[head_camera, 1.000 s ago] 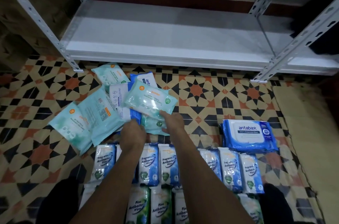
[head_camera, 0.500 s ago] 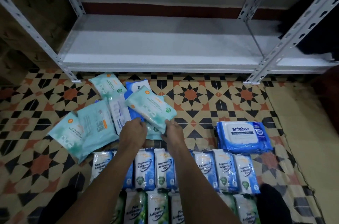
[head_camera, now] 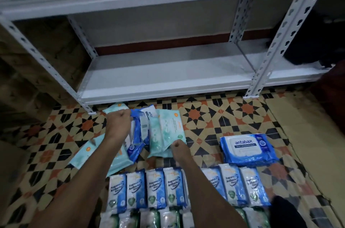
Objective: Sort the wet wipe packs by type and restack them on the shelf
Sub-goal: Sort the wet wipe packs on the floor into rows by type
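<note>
Two hands work the mixed pile in front of the shelf (head_camera: 168, 86). Our left hand (head_camera: 119, 125) grips a blue pack (head_camera: 137, 129), and our right hand (head_camera: 177, 146) pinches a teal pack (head_camera: 168, 130), likely separating types.

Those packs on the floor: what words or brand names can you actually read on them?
"antabax": big blue pack lying alone at right; its smaller line is blurred.
"Fragrance ... Antibacterial Wipes", partly legible: blue-and-white row.
"anta", cut off: blue pack in the pile by the left hand.
Teal pack held by the right hand: unreadable.
Green row: blurred.

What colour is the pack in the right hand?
Pale mint green pack, clearest in the head view.
</note>
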`<state>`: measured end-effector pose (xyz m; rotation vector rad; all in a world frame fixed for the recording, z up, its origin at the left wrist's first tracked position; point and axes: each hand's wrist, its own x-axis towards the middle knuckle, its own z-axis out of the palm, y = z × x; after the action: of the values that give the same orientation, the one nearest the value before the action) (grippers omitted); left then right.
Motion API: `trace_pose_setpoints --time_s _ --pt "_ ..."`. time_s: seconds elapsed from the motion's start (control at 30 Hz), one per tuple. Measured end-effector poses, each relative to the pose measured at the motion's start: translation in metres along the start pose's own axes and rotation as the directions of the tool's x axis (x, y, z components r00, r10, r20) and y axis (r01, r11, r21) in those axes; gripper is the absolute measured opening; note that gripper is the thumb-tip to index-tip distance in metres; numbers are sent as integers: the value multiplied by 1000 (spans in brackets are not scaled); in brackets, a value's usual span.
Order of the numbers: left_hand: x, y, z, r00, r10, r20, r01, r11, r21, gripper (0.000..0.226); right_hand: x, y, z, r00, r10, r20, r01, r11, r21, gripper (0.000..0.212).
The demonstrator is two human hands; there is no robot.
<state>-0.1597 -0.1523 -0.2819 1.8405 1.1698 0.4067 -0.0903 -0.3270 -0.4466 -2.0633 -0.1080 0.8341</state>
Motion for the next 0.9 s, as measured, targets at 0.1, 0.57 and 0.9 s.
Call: trace_pose_setpoints --time_s 0.1,0.57,0.9 --pt "-10 19 -15 990 -39 132 50 996 -76 31 -16 0 -13 999 11 49 -13 999 43 18" --pt "-78 50 -29 932 -155 327 322 767 -554 14 -112 -63 -134 971 -98 218 -53 800 598 44" --pt "-109 42 63 782 2 623 490 616 -617 50 -111 -36 -182 994 -111 16 50 564 825 37"
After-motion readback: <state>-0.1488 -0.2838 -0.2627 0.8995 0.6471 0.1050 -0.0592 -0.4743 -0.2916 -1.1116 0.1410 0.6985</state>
